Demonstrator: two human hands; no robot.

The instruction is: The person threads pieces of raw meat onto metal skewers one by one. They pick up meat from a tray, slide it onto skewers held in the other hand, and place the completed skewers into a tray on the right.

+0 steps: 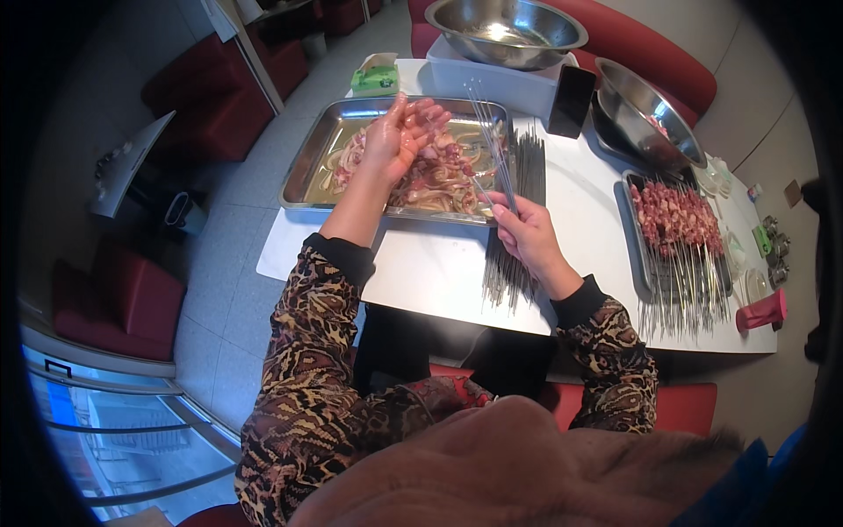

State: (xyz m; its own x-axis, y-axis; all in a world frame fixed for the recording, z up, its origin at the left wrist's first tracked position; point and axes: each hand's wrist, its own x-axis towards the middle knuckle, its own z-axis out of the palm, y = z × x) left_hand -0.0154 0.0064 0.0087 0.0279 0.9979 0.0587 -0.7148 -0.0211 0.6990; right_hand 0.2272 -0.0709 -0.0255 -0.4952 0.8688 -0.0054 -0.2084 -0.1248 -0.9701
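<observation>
My left hand (405, 135) is raised palm up, wet and with its fingers spread, over a steel tray (395, 212) of raw meat pieces and sliced onion (435, 178). Nothing plainly rests in that palm. In my right hand (520, 230), near the tray's right corner, is a small bunch of thin metal skewers (495, 141) pointing up and away. One skewer slants apart from the bunch towards the meat, and a meat piece appears at its tip. Below and beside the right hand, a pile of bare metal skewers (530, 165) lies along the tray's right side.
At the right, a tray (625, 230) holds skewered raw meat (678, 217). Behind stand a steel bowl (507, 33) on a plastic tub (487, 79), a phone (571, 101), a tilted steel bowl (649, 112) and a green tissue box (375, 79). A pink container (762, 311) stands near the right edge.
</observation>
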